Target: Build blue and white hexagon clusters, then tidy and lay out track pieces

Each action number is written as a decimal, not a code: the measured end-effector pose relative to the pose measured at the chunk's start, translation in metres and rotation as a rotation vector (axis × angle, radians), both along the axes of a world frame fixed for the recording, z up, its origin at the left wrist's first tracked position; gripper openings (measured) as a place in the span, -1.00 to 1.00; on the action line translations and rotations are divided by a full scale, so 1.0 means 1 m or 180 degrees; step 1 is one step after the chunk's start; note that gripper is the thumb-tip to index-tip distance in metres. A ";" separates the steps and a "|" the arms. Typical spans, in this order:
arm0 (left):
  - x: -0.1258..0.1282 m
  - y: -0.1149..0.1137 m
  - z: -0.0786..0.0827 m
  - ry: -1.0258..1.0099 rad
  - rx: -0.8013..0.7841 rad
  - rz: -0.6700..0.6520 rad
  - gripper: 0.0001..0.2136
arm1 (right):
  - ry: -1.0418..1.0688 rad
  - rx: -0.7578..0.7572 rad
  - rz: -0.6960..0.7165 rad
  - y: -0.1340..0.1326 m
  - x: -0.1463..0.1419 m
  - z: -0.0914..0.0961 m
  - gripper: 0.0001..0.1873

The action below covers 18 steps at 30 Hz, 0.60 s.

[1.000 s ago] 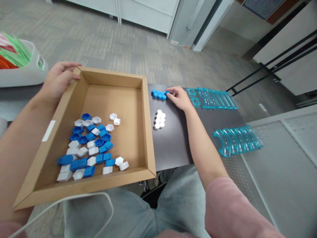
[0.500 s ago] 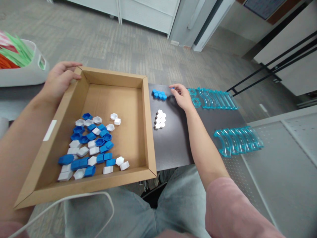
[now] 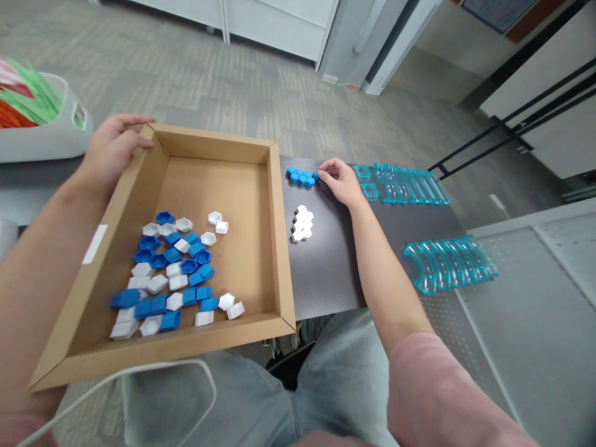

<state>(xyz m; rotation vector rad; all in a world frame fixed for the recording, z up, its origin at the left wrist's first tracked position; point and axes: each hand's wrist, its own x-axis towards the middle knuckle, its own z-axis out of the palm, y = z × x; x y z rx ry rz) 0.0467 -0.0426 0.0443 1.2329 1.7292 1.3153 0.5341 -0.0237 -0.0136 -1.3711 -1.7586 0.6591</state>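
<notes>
My left hand [image 3: 115, 143] grips the far left corner of a cardboard tray [image 3: 285, 273], fingers over its rim. Loose blue and white hexagonal pieces lie in the tray, mostly in its near left part; several show hollow undersides. On the dark table [image 3: 326, 273] to the right, my right hand [image 3: 339, 179] pinches a blue hexagonal piece [image 3: 315, 176] at the right end of a cluster of blue hexagonal pieces [image 3: 300, 177]. Whether the pinched piece rests on the table I cannot tell. Nearer me, white hexagonal pieces [image 3: 302, 224] sit packed together.
Clear teal plastic parts stand in a long row [image 3: 410, 185] at the table's far right, and another teal row [image 3: 449, 264] lies nearer. A white bin [image 3: 44, 139] with green and orange strips stands at the left. A white cable [image 3: 139, 367] crosses my lap.
My right hand has lowered slightly and brought the blue hexagonal piece leftward against the blue cluster. My left hand keeps its grip on the tray.
</notes>
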 end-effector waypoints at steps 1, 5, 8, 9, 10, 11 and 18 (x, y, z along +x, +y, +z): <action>0.000 0.000 0.000 0.0001 -0.0014 0.0007 -0.34 | 0.0026 -0.0012 0.0022 0.001 0.000 -0.001 -0.70; -0.003 0.001 -0.001 -0.0051 -0.0047 -0.0015 -0.35 | 0.0172 -0.0018 0.0132 0.002 0.000 -0.003 -0.70; -0.006 0.003 -0.005 -0.0033 -0.0004 -0.0067 -0.36 | 0.0262 -0.0025 0.0214 0.003 0.001 -0.004 -0.67; -0.008 0.004 -0.006 -0.0005 0.0027 -0.0082 -0.37 | 0.0279 -0.0038 0.0231 0.003 0.001 -0.004 -0.66; -0.009 0.005 -0.007 0.0026 0.0053 -0.0102 -0.38 | 0.0292 -0.0053 0.0243 0.003 0.001 -0.005 -0.65; -0.011 0.005 -0.009 0.0052 0.0074 -0.0127 -0.40 | 0.0304 -0.0065 0.0252 0.003 0.001 -0.005 -0.64; -0.021 0.010 -0.013 0.0078 0.0050 -0.0266 -0.41 | 0.0317 -0.0136 0.0214 0.001 -0.001 -0.001 -0.61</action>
